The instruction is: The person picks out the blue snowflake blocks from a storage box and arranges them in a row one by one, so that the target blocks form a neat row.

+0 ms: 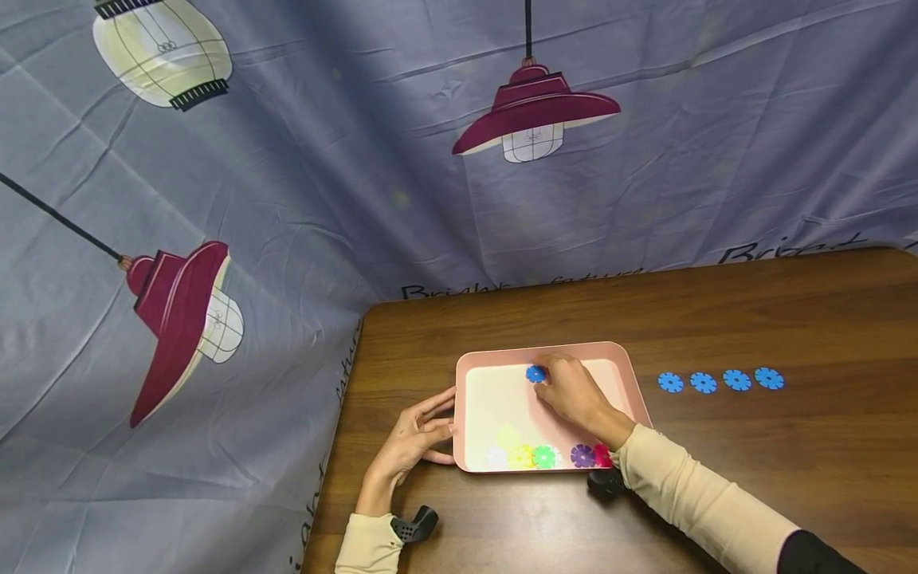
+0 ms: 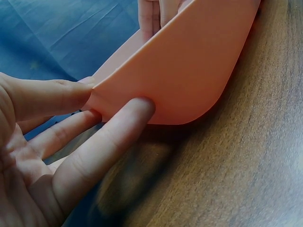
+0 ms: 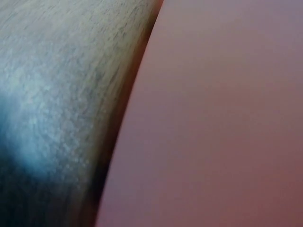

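Note:
A pink tray (image 1: 469, 360) with a pale inside lies on the wooden table. My left hand (image 1: 412, 438) is at its left end; in the left wrist view, fairly straight fingers (image 2: 125, 123) touch the outer wall and rim. My right hand (image 1: 574, 391) reaches over the tray and pinches a blue notched plastic disc (image 1: 535, 373) near the far wall, between thumb and fingertips. Along the near wall lie a yellow disc (image 1: 521, 456), a green disc (image 1: 546, 457), a purple disc (image 1: 582, 456) and a red disc (image 1: 602, 455), partly covered by the right wrist.
Right of the tray, several blue notched discs (image 1: 704, 383) lie in a row on the wooden table (image 1: 717, 462). A grey curtain (image 1: 344, 159) printed with lamps hangs behind and left of the table. The right wrist view shows only the tray wall (image 3: 213, 118) and wood.

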The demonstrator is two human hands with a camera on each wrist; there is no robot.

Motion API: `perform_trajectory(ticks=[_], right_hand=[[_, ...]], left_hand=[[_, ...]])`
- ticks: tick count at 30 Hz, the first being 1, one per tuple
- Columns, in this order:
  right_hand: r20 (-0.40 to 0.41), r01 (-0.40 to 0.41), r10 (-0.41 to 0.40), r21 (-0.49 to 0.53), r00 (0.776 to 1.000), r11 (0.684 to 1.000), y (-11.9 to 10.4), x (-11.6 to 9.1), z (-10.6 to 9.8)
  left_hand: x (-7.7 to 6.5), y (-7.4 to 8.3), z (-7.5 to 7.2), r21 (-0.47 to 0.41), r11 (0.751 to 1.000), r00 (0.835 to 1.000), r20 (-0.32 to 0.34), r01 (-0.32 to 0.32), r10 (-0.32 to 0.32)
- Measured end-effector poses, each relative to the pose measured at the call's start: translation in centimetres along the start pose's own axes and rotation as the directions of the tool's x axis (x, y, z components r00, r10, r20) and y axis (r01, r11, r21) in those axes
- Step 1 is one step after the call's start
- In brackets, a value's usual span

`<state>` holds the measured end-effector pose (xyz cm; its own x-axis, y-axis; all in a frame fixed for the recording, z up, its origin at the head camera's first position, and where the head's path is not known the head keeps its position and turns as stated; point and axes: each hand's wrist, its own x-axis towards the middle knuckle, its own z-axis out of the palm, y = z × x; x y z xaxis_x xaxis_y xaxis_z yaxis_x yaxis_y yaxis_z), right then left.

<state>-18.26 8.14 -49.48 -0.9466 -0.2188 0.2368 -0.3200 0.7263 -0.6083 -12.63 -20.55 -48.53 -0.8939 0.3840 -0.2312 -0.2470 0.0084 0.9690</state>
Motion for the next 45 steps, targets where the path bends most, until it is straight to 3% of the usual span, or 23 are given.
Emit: perform_trajectory(ticks=[18, 45], right_hand=[[-0.026, 0.052, -0.052, 0.007, 0.998, 0.999, -0.1, 0.1, 0.6], [-0.053, 0.02, -0.018, 0.039, 0.998, 0.999, -0.5, 0.4, 1.3]], left_hand=[[0.2, 0.1, 0.3, -0.009, 1.0, 1.0, -0.001, 0.002, -0.002], [-0.1, -0.1, 0.1, -0.018, 1.0, 1.0, 0.002, -0.009, 0.009]])
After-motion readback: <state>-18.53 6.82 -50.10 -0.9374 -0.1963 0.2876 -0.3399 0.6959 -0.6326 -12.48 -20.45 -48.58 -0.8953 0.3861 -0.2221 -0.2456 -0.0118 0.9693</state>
